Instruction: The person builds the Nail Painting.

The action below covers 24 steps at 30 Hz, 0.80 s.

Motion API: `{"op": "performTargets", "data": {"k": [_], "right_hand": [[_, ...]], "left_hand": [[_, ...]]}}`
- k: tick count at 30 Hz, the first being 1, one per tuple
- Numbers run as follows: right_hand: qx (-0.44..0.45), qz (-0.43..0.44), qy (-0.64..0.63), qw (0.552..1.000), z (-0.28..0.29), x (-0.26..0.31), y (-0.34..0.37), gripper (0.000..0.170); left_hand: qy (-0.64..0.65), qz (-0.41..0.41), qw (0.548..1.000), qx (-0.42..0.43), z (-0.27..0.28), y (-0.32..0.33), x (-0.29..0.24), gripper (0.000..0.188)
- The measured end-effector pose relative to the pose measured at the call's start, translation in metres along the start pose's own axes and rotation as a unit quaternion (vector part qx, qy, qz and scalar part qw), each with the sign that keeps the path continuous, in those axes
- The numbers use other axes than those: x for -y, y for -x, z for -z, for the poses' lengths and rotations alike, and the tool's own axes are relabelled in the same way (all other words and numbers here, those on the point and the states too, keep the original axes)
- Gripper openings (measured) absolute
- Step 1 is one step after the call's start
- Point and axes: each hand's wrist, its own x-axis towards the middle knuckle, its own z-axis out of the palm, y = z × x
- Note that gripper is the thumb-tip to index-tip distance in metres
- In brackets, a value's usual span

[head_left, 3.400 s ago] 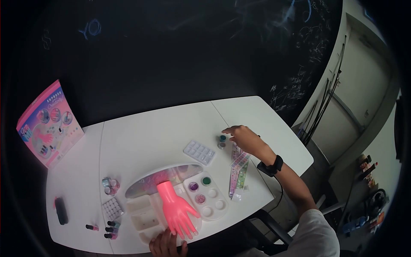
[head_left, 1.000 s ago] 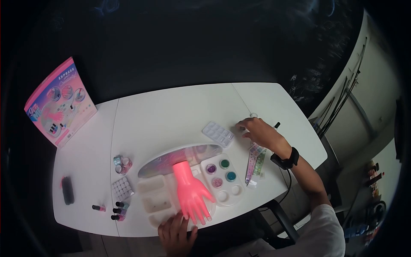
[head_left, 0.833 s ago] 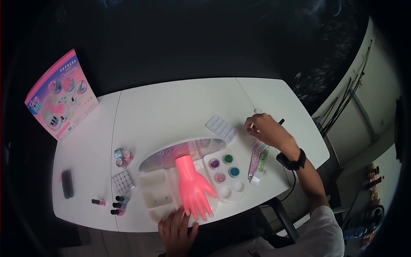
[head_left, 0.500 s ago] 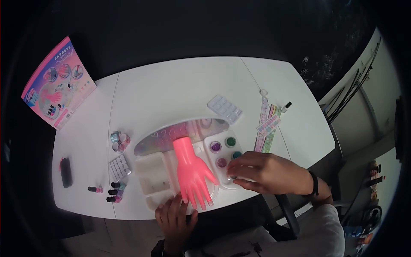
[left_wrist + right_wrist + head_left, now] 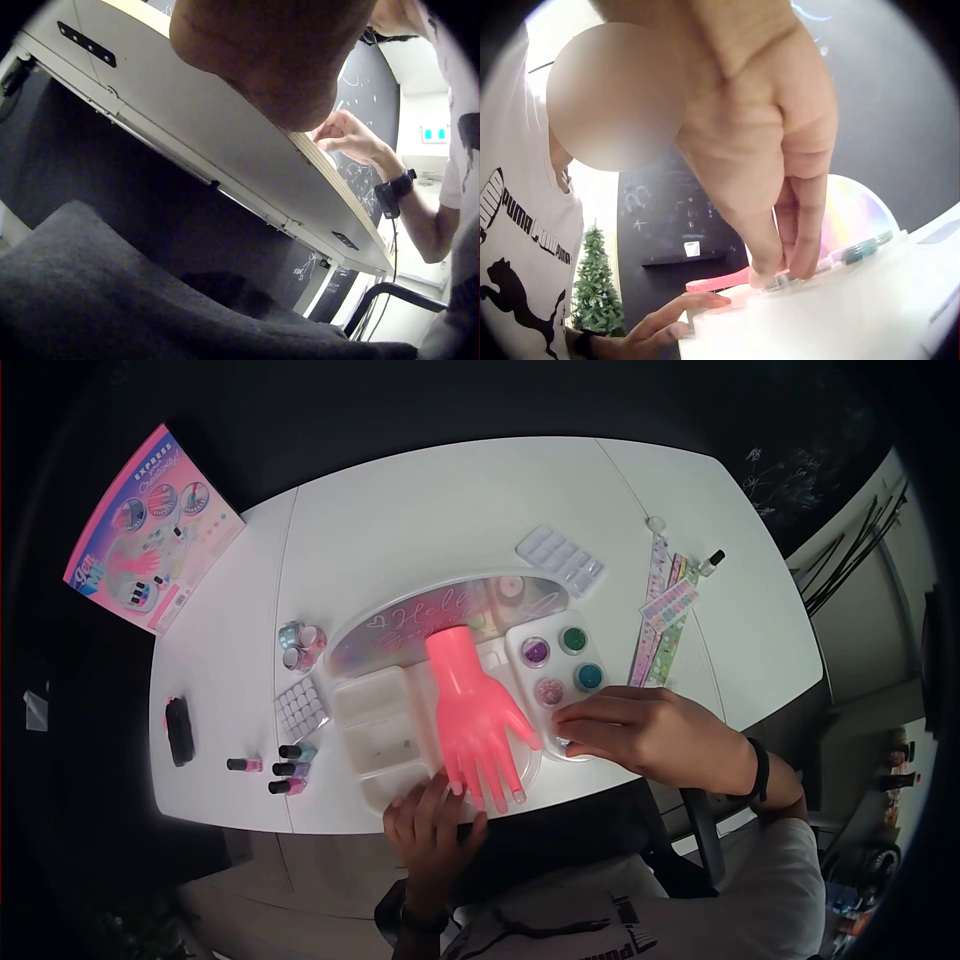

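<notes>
My right hand is over the lower wells of the white palette, thumb and fingers pinching a small glitter pot mostly hidden beneath them. In the right wrist view, its fingertips come down at the palette's surface. Purple, green, teal and pink glitter pots sit in other wells. Beside the palette lies a pink model hand on the nail-kit station. My left hand rests at the station's front edge, fingers relaxed, near the model hand's fingertips.
Left of the station are nail polish bottles, a sheet of white caps and a cluster of jars. A white mould tray, sticker strips and another bottle lie behind and right. The kit box stands far left.
My right hand has picked up the small pot at the back right and brought it to the palette. Earlier, the teal pot went into its well. My left hand stays at the front edge.
</notes>
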Motion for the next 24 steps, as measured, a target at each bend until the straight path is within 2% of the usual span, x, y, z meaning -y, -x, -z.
{"op": "performTargets", "data": {"k": [3,6,8,9,10,11,12,15,16,19,23,24], "right_hand": [[-0.011,-0.018,0.027,0.999,0.000,-0.001,0.005,0.024],[-0.006,0.016,-0.017,1.000,0.007,-0.011,0.001,0.025],[-0.045,-0.023,-0.153,0.987,0.024,-0.023,-0.001,0.025],[-0.071,-0.065,-0.151,0.984,0.038,-0.031,-0.001,0.025],[-0.099,-0.155,-0.163,0.969,0.054,-0.039,-0.003,0.023],[-0.151,-0.148,-0.095,0.973,0.060,-0.072,-0.004,0.019],[-0.197,-0.183,-0.026,0.963,0.065,-0.092,-0.008,0.017],[-0.181,-0.293,0.125,0.930,0.059,-0.168,-0.003,0.038],[-0.183,-0.291,0.127,0.930,0.051,-0.180,0.002,0.038],[-0.118,-0.342,0.166,0.917,0.038,-0.201,0.005,0.054],[-0.133,-0.317,0.181,0.922,0.029,-0.230,0.008,0.053],[-0.097,-0.336,0.190,0.917,0.029,-0.239,0.009,0.051]], "left_hand": [[0.004,0.005,1.000,0.002,0.000,-0.002,-0.002,0.049],[-0.005,0.002,1.000,0.006,-0.002,0.000,0.001,0.048],[-0.002,-0.001,1.000,0.004,0.000,-0.002,0.001,0.049],[0.000,0.003,1.000,0.009,0.001,-0.002,-0.001,0.050],[0.000,0.005,1.000,0.006,0.001,-0.002,-0.002,0.050],[0.003,-0.001,1.000,0.015,0.002,-0.001,-0.001,0.053],[0.007,-0.007,1.000,0.023,0.002,-0.002,-0.001,0.057],[0.024,-0.009,0.999,0.022,0.004,-0.005,-0.001,0.057],[0.023,-0.009,1.000,0.019,0.005,-0.005,0.000,0.057],[0.017,-0.012,1.000,0.023,0.005,-0.006,0.001,0.059],[0.033,-0.013,0.999,0.027,0.006,-0.007,-0.002,0.060],[0.037,-0.016,0.999,0.025,0.006,-0.008,0.001,0.061]]}}
